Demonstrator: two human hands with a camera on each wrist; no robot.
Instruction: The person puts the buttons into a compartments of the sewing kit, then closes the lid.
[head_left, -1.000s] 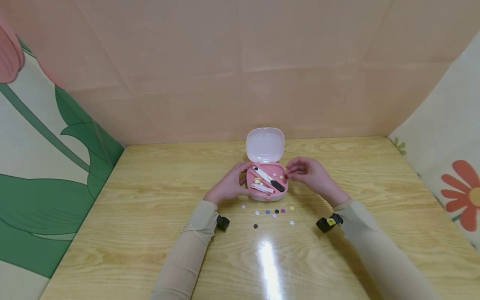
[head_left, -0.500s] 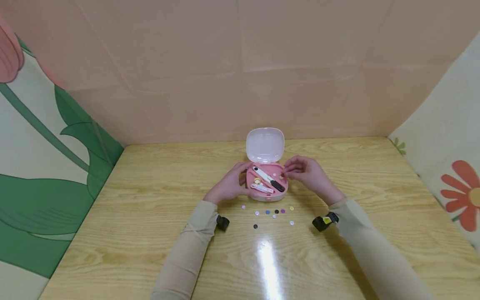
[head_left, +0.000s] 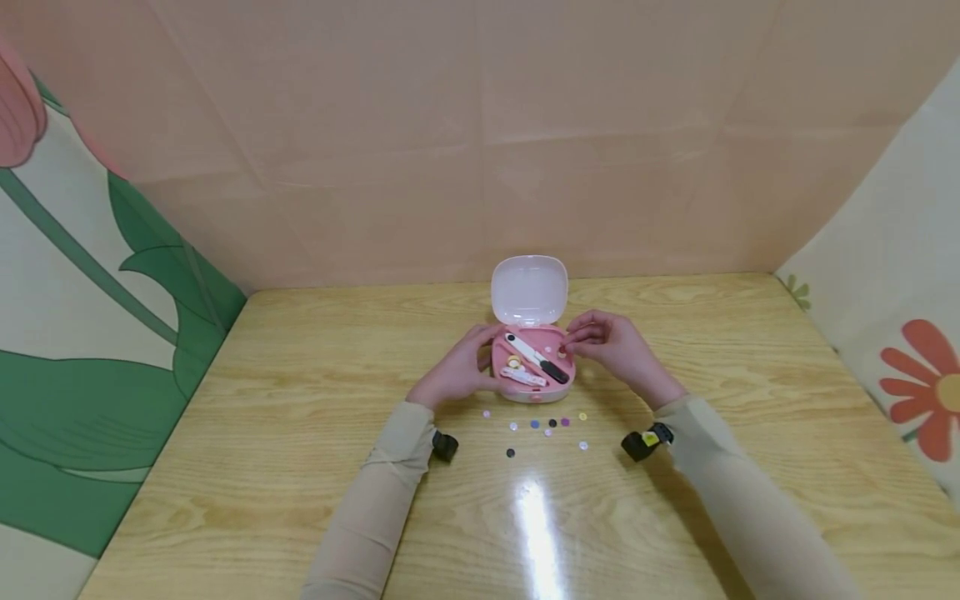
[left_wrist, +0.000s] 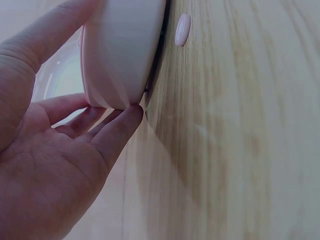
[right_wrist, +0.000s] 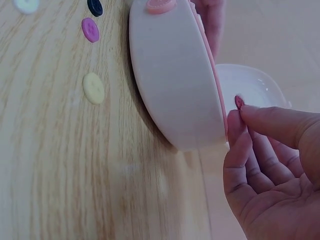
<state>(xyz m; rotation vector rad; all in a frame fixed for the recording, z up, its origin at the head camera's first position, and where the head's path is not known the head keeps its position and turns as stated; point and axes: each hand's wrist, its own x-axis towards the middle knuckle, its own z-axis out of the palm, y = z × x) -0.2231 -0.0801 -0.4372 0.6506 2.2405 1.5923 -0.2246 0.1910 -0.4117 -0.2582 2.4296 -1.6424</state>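
A pink and white box point(head_left: 534, 397) stands with its pale lid point(head_left: 529, 290) raised. Inside lie a white and black tool point(head_left: 537, 358), a white clip-like item point(head_left: 522, 377) and a few small buttons. My left hand point(head_left: 459, 370) grips the box's left side, and in the left wrist view the fingers of that hand point(left_wrist: 65, 150) curl round its wall point(left_wrist: 122, 55). At the box's right edge, my right hand point(head_left: 618, 350) pinches a red button point(right_wrist: 239, 102) between thumb and forefinger, seen in the right wrist view above the rim.
Several loose buttons lie on the wooden table point(head_left: 300, 467) in front of the box, among them a black one point(head_left: 511, 453), a blue one point(head_left: 535, 424), a purple one point(right_wrist: 90, 30) and a cream one point(right_wrist: 93, 88). A pink wall covering point(head_left: 480, 167) hangs behind.
My right hand has moved slightly left, bringing its fingertips over the box's right compartment. My left hand has kept its grip on the box.
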